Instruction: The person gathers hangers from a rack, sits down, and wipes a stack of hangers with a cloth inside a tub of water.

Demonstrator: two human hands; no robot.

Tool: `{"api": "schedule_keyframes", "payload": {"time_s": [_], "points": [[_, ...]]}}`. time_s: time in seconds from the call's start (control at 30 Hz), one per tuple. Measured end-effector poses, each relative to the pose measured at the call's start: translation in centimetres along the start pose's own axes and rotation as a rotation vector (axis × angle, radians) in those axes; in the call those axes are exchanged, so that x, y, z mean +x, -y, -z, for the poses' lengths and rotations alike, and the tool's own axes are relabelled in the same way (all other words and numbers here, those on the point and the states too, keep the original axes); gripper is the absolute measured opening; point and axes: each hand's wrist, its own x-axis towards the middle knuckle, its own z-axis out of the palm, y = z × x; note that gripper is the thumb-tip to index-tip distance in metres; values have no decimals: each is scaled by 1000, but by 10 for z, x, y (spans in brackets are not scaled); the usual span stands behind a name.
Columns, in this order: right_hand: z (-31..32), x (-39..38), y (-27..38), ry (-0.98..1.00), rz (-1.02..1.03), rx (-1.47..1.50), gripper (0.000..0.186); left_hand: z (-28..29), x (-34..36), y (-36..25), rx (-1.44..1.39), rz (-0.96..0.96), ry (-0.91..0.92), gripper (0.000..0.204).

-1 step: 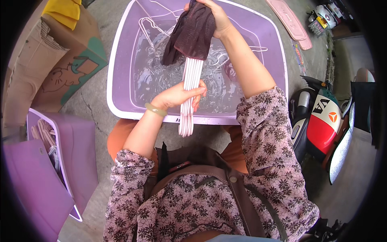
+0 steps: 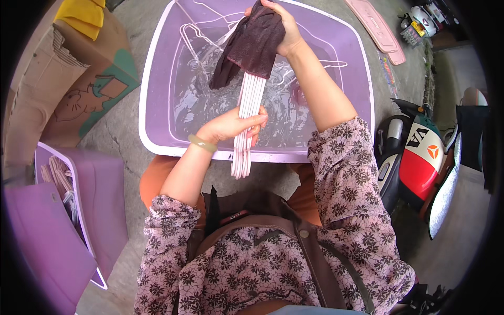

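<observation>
My left hand [image 2: 231, 124], with a pale bangle at its wrist, is closed around a stacked bundle of thin white clothes hangers [image 2: 252, 94]. The bundle slants over the near rim of a purple tub [image 2: 158, 89] with water in it. A wet dark maroon cloth [image 2: 256, 44] is draped round the bundle's far part. My right hand [image 2: 287, 32] grips that cloth near the far end, its fingers partly behind it. Loose white hangers [image 2: 195, 32] lie in the tub at the far left, and another wire end [image 2: 336, 64] shows at the right.
On the left stand a cardboard box [image 2: 94, 68] with a yellow cloth [image 2: 84, 18] and a purple bin [image 2: 102, 194] holding more hangers. A pink lid [image 2: 375, 26] lies at the far right. A red, white and black scooter-like body [image 2: 422, 163] stands on the right.
My right hand and the cloth have shifted slightly right and nearer. The near end of the hanger bundle has moved a little left. My left hand keeps its grip.
</observation>
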Motion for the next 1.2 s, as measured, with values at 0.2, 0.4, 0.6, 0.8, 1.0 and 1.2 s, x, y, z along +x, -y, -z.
{"api": "schedule_keyframes", "payload": {"time_s": [0.2,0.4,0.6,0.8,1.0,1.2], "points": [[30,-50,-87,-103,-50,254,43,0,1,-1,-93,-3,-10,23],[25,-78,-142,-258,-137,194,43,3,3,-13,-191,-37,-94,31],[38,-54,-115,-46,113,128,35,2,6,-6,-269,-48,-51,35],[4,-14,-17,98,493,-318,53,-7,1,-10,-283,-36,-6,32],[35,-13,-92,-236,336,-171,15,-5,2,-26,-221,-29,-116,36],[47,-58,-159,-186,16,-414,10,-5,-4,-35,-267,-96,-219,37]]}}
